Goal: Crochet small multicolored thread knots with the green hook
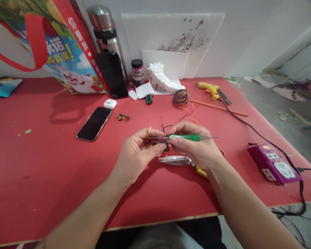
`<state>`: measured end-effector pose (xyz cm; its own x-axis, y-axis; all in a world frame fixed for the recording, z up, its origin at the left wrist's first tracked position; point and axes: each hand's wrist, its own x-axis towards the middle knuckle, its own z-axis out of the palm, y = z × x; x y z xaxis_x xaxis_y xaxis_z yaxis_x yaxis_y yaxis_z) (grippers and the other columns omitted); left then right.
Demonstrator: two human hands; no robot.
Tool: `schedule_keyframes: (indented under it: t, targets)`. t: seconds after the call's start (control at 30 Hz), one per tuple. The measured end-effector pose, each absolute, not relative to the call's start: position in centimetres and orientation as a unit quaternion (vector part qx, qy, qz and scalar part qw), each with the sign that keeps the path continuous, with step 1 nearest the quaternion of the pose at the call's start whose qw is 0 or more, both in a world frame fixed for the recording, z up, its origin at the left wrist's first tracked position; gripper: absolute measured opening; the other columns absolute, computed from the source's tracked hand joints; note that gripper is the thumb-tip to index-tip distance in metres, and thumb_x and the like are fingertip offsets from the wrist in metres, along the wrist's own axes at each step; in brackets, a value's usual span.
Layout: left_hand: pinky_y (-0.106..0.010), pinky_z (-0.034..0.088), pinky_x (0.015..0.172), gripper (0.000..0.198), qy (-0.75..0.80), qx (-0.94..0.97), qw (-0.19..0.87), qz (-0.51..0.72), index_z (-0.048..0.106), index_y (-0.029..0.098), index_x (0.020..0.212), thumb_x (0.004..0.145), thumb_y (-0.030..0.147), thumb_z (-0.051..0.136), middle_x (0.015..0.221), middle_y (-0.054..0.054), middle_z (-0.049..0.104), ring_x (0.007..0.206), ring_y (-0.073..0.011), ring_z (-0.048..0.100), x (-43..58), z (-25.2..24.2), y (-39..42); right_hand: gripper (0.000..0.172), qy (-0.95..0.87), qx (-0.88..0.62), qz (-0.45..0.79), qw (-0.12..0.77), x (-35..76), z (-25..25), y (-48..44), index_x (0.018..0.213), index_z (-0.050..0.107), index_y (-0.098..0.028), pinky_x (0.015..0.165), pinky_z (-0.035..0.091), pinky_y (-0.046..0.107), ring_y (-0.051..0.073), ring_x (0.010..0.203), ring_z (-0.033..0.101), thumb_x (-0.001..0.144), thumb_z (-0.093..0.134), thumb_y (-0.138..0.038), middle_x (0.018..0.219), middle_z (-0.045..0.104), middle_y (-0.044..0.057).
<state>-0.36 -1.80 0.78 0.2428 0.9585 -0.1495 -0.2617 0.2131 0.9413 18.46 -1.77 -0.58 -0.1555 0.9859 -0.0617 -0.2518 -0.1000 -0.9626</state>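
My right hand (194, 141) is closed around the green handle of a crochet hook (185, 137), whose thin metal shaft points left toward my other fingers. Pinched in my left hand (141, 148) is a small dark multicoloured crochet piece (160, 142), partly covered by the thumb. A loop of orange yarn (149, 131) passes over the left index finger. Loose strands trail behind the hands toward a ball of variegated yarn (181, 97). Just below the right hand lie scissors (176, 160), their yellow handles partly hidden. Another small crocheted piece (123, 117) rests on the table, left of the hands.
On the red table (67, 173) lie a phone (94, 123) and a white earbud case (110, 103). A gift bag (75, 62), steel flask (103, 24) and upright phone (113, 74) stand behind. A glue gun (208, 89) and purple power box (273, 164) with cables are at right.
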Motion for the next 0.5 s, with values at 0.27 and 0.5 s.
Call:
schedule_keyframes:
  t: [0.27,0.5]
  targets:
    - [-0.025,0.059,0.073,0.022,0.41,0.407,0.672,0.463,0.082,0.021,0.085,0.067,0.019,0.096,0.083,-0.001,0.077,0.077,-0.0141,0.07,-0.21,0.72,-1.67,0.035,-0.408,-0.403,0.641,0.51,18.15,-0.42,-1.54,0.084,0.077,-0.02,0.046,0.034,0.024,0.007,0.049,0.047,0.068,0.099,-0.041,0.067,0.068,-0.002]
    - [-0.023,0.058,0.074,0.022,0.403,0.398,0.683,0.462,0.082,0.021,0.081,0.066,0.02,0.098,0.08,0.0,0.076,0.077,-0.0124,0.068,-0.2,0.52,-1.55,0.032,-0.391,-0.397,0.651,0.515,17.99,-0.39,-1.56,0.082,0.078,-0.02,0.045,0.031,0.024,0.006,0.048,0.046,0.068,0.099,-0.038,0.066,0.067,-0.002]
